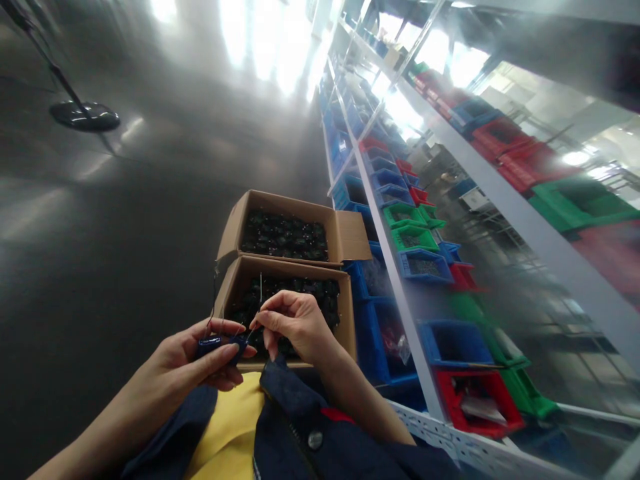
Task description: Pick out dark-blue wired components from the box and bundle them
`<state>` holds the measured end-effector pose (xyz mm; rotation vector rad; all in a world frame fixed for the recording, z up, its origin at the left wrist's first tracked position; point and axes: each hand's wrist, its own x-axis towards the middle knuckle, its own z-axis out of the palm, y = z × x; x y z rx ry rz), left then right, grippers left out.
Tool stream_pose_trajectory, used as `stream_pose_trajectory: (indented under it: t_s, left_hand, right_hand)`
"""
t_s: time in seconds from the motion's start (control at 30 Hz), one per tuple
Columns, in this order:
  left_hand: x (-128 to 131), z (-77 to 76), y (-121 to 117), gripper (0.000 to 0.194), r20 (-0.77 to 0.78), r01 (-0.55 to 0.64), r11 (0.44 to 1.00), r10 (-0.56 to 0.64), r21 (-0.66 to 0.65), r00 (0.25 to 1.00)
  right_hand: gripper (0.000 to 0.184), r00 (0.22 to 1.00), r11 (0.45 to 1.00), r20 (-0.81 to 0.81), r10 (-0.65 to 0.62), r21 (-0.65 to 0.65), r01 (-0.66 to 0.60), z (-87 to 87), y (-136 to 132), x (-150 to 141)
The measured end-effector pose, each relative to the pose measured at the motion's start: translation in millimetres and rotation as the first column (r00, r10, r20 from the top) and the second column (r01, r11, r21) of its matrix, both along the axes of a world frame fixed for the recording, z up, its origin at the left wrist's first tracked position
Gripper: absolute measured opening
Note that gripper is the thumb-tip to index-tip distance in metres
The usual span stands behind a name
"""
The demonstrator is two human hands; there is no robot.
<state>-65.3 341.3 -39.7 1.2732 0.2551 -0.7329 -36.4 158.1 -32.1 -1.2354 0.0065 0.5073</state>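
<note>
My left hand (200,360), fingers closed, grips a glossy dark blue part (209,344) with thin wire leads standing up from it. More of the blue body shows beside the thumb, and I cannot tell whether it is one piece or two. Just to the right, my right hand (295,323) pinches a thin wire (254,329) at that part's right end. Both hands are over the front edge of the nearer cardboard box (349,320), which is filled with small black parts (320,293). Its contents are partly hidden behind my hands.
A second open cardboard box (295,200) of black parts stands just beyond, one flap (353,235) folded out to the right. White racking (385,267) with blue bins (373,333), green bins (413,237) and red bins (477,400) runs along my right. A round black base (85,116) stands on the floor.
</note>
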Motion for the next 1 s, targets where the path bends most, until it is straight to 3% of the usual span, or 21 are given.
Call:
stream_pose_trajectory:
  t_s: [0.27,0.6,0.83,1.0]
  left_hand:
    - [-1,-4.2,-3,0.066,-0.005,-0.112,0.994,0.112,0.002,0.994]
    - [-3,-9.6,-4,0.057,0.122,-0.145,0.988,0.137,0.054,0.983]
    - [-2,-13.1,3,0.064,0.016,-0.148,0.989,0.148,0.014,0.989]
    - [-4,-20.3,6,0.059,-0.062,-0.179,0.983,0.177,-0.044,0.982]
  right_hand:
    - [0.027,0.987,0.978,-0.007,-0.159,0.132,0.159,-16.0,16,-7]
    - [0.030,0.995,0.996,-0.060,-0.081,-0.048,0.079,-12.8,16,-12]
    - [0.033,0.968,0.966,-0.248,-0.031,0.241,0.093,-23.0,5,-7]
    - [0.038,0.941,0.933,-0.339,0.006,0.341,0.117,-23.4,-6,-3]
